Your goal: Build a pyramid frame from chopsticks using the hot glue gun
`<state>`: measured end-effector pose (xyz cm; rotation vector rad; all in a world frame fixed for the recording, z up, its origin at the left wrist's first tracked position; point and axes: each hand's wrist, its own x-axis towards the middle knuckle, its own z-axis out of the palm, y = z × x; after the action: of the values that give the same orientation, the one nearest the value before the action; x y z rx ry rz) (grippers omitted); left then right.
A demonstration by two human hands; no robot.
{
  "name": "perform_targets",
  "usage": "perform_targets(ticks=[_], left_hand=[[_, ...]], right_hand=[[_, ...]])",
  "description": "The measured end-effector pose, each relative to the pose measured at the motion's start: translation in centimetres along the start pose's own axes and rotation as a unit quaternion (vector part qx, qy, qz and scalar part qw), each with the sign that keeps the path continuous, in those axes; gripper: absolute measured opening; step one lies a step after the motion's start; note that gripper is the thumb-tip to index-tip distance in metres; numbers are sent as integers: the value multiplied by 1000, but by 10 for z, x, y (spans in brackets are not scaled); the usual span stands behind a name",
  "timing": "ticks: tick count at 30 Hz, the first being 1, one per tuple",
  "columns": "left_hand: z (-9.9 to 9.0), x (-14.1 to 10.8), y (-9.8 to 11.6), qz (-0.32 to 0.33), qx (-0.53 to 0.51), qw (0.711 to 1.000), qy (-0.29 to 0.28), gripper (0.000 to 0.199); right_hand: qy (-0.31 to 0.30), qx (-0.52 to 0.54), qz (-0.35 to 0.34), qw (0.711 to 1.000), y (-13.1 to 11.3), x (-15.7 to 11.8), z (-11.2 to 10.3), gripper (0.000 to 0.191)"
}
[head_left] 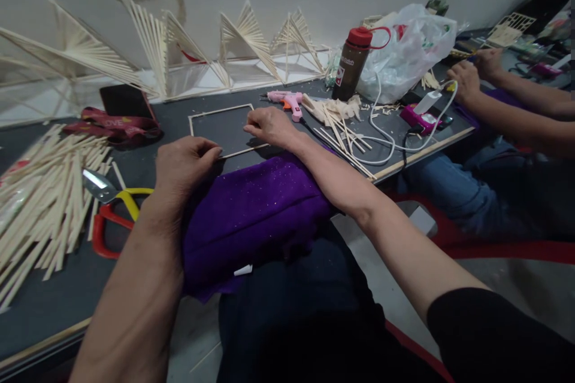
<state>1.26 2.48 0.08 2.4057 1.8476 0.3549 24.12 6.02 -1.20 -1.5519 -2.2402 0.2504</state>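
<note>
A rectangular frame of thin wooden sticks (220,111) lies on the dark table before me. My left hand (184,164) is closed at its near left corner, thumb and fingers pinched together. At the right side of the frame, my right hand (272,125) is closed on the stick, hiding part of that side. Below both hands, a purple cloth (256,209) dotted with pale specks drapes over the table edge. Just beyond my right hand rests a pink glue gun (291,102). Scissors (114,200) with red and yellow handles lie beside my left forearm.
Loose sticks (54,191) are heaped at the left, near a red ribbon (112,125) and a dark phone (126,102). Twisted stick models (245,42) line the wall. A brown bottle (350,66), plastic bag (408,51) and white cable (390,143) are rightward. A co-worker's hands (467,78) work farther right.
</note>
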Motion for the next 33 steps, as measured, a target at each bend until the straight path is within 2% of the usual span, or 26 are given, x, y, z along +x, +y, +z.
perform_targets(ticks=[11, 19, 33], left_hand=[[-2, -4, 6, 13, -20, 1000, -9, 44], [10, 3, -5, 23, -30, 999, 22, 38], [14, 8, -6, 51, -26, 997, 44, 36]], right_hand=[[21, 12, -3, 1000, 5, -2, 1, 22], [3, -5, 2, 1000, -1, -6, 1, 22], [-1, 4, 5, 1000, -3, -8, 1, 21]])
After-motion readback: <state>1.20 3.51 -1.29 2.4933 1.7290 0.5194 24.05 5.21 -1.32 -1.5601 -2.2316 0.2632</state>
